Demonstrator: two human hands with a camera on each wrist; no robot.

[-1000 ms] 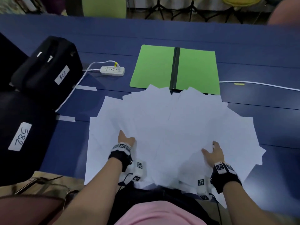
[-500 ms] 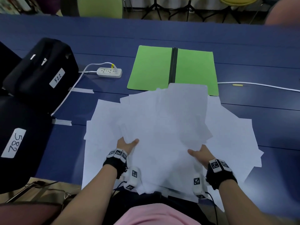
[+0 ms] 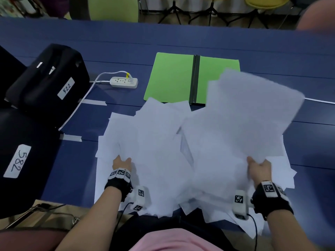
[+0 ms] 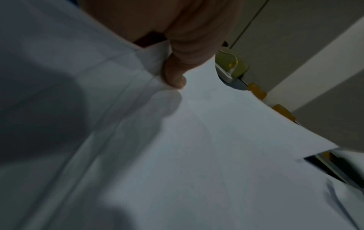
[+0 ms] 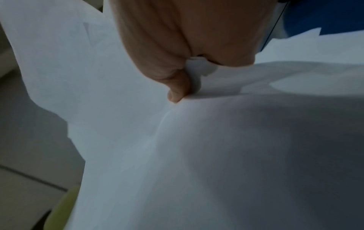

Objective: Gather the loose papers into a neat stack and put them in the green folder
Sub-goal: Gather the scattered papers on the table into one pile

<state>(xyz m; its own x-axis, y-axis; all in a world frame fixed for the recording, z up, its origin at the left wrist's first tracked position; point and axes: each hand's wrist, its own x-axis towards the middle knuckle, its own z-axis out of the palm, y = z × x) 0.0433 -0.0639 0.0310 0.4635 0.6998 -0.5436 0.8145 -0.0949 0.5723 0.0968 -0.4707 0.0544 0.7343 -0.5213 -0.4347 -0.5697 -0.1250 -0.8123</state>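
Many loose white papers (image 3: 159, 142) lie fanned over the near part of the blue table (image 3: 108, 38). My right hand (image 3: 258, 164) pinches a bundle of sheets (image 3: 250, 113) lifted off the pile, its thumb (image 5: 177, 88) on top. That bundle tilts up and hides the lower right of the green folder (image 3: 172, 77), which lies open beyond the pile. My left hand (image 3: 121, 162) grips the left batch of sheets (image 4: 197, 140), thumb (image 4: 173, 77) on top and fingers hidden beneath.
Two black bags with labels, 522 (image 3: 49, 77) and 582 (image 3: 18, 160), stand at the left. A white power strip (image 3: 124, 82) with its cable lies left of the folder. Another white cable (image 3: 320, 101) runs at the right. Chairs (image 3: 112, 8) stand behind the table.
The right hand has swung its bundle of sheets from the middle to the right and raised it. The left hand still holds the left side of the pile, which looks more bunched together.
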